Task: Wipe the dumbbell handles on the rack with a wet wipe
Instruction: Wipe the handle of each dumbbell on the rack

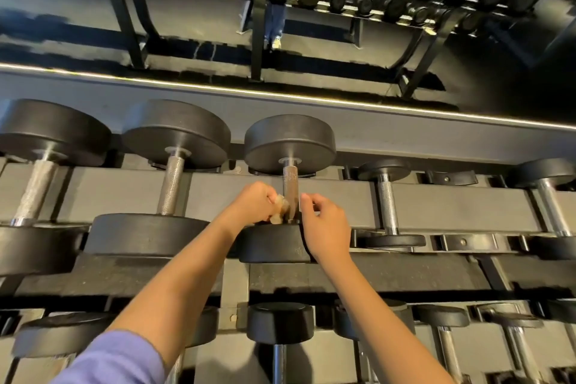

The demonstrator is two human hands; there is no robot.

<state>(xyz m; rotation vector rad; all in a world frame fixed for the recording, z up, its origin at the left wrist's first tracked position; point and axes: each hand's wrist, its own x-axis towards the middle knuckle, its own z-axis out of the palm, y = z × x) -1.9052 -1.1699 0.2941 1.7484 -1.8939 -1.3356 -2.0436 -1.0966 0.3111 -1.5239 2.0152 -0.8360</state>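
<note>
On the dark grey steel rack (124, 190), a person's left grip (254, 201) pinches a crumpled tan wet wipe (280, 206) against the near end of the third knurled steel dumbbell handle (290, 184) — the right grip (327, 227), loosely curled, holds nothing just beside it. The slimmer chrome handles (386, 203) rightward probably remain — no wiped bar shows.

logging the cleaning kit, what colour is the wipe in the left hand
Tan-beige wet wipe, bunched in the left hand, seen in the head view.

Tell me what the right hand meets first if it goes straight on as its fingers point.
The right hand would likely meet the dumbbell handle first, just ahead; depth is unclear.
</note>
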